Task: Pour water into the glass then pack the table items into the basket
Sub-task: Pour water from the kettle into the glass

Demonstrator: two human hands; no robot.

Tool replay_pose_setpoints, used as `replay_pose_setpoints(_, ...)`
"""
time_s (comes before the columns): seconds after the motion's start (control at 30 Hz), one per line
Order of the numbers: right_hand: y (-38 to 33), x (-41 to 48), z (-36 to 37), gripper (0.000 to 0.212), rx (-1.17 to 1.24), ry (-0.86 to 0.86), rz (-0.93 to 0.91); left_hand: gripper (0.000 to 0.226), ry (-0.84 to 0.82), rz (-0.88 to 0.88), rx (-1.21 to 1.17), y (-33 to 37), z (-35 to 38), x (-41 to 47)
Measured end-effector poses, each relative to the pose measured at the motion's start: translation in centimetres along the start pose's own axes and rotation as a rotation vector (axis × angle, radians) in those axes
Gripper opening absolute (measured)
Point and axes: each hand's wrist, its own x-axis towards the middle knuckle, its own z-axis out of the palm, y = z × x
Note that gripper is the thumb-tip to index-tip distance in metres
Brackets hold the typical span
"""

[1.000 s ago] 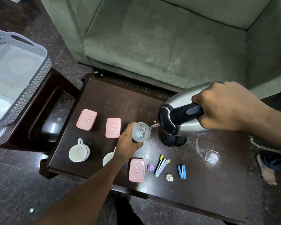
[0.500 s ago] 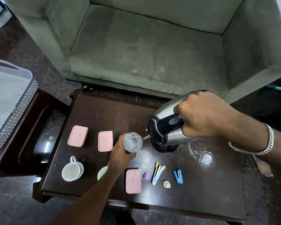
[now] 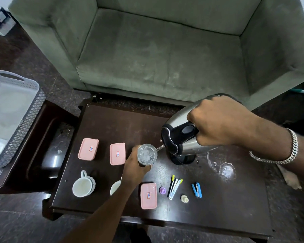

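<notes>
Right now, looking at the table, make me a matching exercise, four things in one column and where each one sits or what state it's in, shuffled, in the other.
Things
1. kettle
2. glass
3. blue stapler
4. basket

States
A. off the table, on the stand at the left
B. tilted in the right hand, pouring
C. lying flat near the table's front edge
D. held by the left hand, taking water

Pairs: 1-B, 2-D, 3-C, 4-A
</notes>
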Motion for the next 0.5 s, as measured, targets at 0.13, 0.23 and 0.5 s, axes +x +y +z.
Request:
replay_pose_setpoints(0.13,-0.15,0.19,-0.13,0.024,0.01,-0.005,0.003,0.072,-0.004,-0.006,0.0,0.02,-0.03,-0.06)
replay_pose_setpoints(0.23,-0.27,0.3,-0.08,0.02,0.008,-0.001,-0.003,0.072,-0.005,-0.013,-0.002,0.06,-0.03,-0.08)
replay_pose_setpoints(0.5,-0.14,0.44,0.75,0.019,0.036,0.048,-0.008,0.072,0.001,-0.001,-0.008,0.34,-0.09,-0.16)
